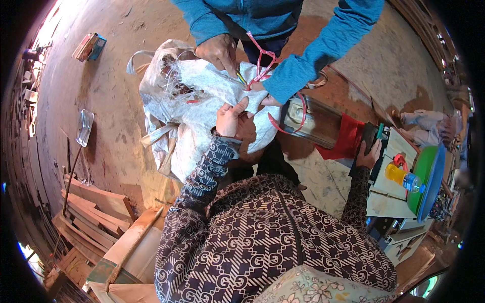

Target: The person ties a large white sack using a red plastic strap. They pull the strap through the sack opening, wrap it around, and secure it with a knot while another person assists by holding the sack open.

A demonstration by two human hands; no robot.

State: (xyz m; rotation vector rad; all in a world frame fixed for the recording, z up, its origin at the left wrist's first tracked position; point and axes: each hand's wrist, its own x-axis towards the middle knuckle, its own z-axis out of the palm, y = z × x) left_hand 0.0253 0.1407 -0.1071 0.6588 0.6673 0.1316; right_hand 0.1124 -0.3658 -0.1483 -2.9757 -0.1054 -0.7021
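Note:
In front of me a white woven plastic sack [202, 81], frayed at its upper left, stands crumpled. My left hand [232, 119] is closed on the sack's edge, thumb on top. My right hand [369, 154] lies apart at the right, fingers stretched over a black item [359, 157] at the table's edge. Facing me, a person in blue sleeves has one hand [218, 52] around a slim yellow-and-dark tool [242, 78], its kind unclear. That person's other hand [266, 97] holds the sack beside a pink plastic string [260, 56].
A brown bench-like piece [321, 121] with a red cloth [344, 137] stands right of the sack. On the white table [386, 204] lies a yellow-filled bottle [403, 178], beside green and blue round basins [429, 174]. Wooden boards [93, 214] pile up at lower left.

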